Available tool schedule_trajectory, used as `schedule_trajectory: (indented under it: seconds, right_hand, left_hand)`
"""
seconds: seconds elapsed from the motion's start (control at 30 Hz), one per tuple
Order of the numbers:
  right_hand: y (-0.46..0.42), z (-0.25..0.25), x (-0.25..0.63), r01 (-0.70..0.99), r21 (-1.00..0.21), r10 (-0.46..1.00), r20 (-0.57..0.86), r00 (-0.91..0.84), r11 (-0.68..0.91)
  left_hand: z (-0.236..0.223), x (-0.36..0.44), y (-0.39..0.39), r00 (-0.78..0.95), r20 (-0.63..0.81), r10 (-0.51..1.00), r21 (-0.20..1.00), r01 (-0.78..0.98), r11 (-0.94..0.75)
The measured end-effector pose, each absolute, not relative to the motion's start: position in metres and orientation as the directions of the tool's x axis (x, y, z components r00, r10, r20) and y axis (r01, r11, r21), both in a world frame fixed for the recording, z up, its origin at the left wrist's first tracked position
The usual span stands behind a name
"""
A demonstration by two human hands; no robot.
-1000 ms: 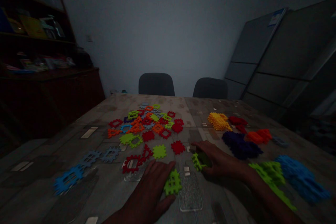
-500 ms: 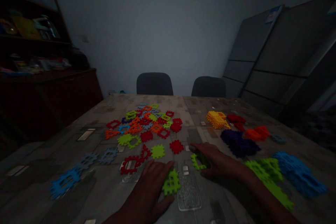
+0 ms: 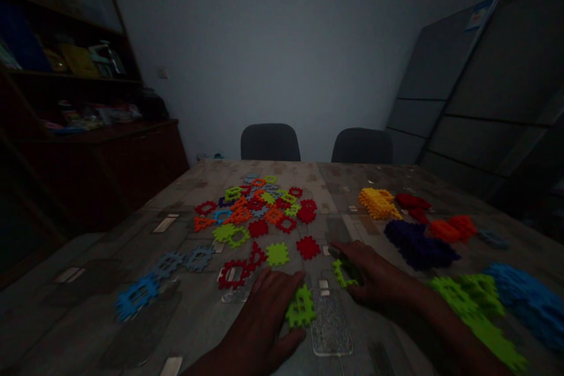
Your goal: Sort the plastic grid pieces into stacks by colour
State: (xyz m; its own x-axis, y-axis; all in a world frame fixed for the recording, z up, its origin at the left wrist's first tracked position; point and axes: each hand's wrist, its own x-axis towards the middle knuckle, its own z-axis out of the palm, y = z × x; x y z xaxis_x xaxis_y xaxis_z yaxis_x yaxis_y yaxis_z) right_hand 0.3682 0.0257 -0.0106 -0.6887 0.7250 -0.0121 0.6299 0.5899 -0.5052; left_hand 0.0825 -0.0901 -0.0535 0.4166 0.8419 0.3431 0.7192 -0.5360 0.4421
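Observation:
My left hand [image 3: 267, 317] is at the front middle of the table, its fingers and thumb closed around the left side of a green interlocking tile [image 3: 306, 319] with small window holes. To the right, my right hand [image 3: 373, 273] grips a green frame-shaped tile [image 3: 338, 272] with a large opening, partly hidden under its fingers. Just beyond the hands lie a solid green toothed tile [image 3: 277, 254] and a solid red toothed tile [image 3: 308, 247]. A red frame tile [image 3: 222, 275] rests left of my left hand.
A spread of mixed loose tiles [image 3: 258, 228] covers the table's middle. Blue [image 3: 127, 301] and grey tiles [image 3: 199, 258] lie at left. Stacks sorted by colour stand at right: yellow [image 3: 376, 204], purple [image 3: 416, 245], orange [image 3: 453, 228], green [image 3: 489, 329] and blue [image 3: 529, 299]. Two chairs [image 3: 270, 142] are behind.
The head view has turned slightly left, so everything sits further right in the picture. Both hands keep nearly the same pose on their green tiles.

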Motion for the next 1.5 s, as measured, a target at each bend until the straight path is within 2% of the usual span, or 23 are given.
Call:
schedule_trajectory:
  seconds: [0.17,0.23,0.33,0.53,0.73,0.87,1.17,1.33,1.5]
  right_hand:
    - [0.023,-0.008,0.372,0.631,-0.514,0.724,-0.030,-0.690,0.580]
    - [0.022,-0.005,0.375,0.652,-0.517,0.737,-0.059,-0.673,0.554]
    - [0.024,-0.002,0.378,0.665,-0.528,0.755,-0.065,-0.653,0.529]
    - [0.030,-0.011,0.383,0.650,-0.512,0.765,0.023,-0.644,0.562]
    - [0.031,-0.018,0.382,0.613,-0.481,0.743,0.130,-0.657,0.627]
    - [0.030,-0.012,0.380,0.602,-0.470,0.738,0.181,-0.650,0.646]
    - [0.024,0.004,0.365,0.538,-0.460,0.702,0.356,-0.617,0.706]
    - [0.011,0.018,0.351,0.447,-0.587,0.716,0.376,-0.589,0.675]
    - [0.000,0.027,0.337,0.369,-0.750,0.789,0.320,-0.524,0.549]
  left_hand:
    - [-0.042,0.073,-0.086,0.389,0.392,0.834,0.430,0.724,-0.540]
    - [-0.029,0.056,-0.076,0.323,0.386,0.864,0.403,0.783,-0.473]
    - [-0.008,0.020,-0.053,0.201,0.272,0.941,0.318,0.904,-0.285]
    - [0.004,-0.033,-0.022,0.081,0.177,0.981,0.172,0.979,-0.112]
    - [0.003,-0.026,-0.008,0.069,0.139,0.988,0.114,0.990,-0.086]
    - [0.012,-0.023,0.001,0.087,0.154,0.984,0.139,0.984,-0.109]
    - [0.033,0.018,0.008,0.188,0.296,0.937,0.308,0.909,-0.280]
    - [0.034,0.074,0.004,0.381,0.272,0.884,0.380,0.801,-0.462]
    - [0.038,0.113,0.000,0.562,0.219,0.798,0.467,0.658,-0.592]
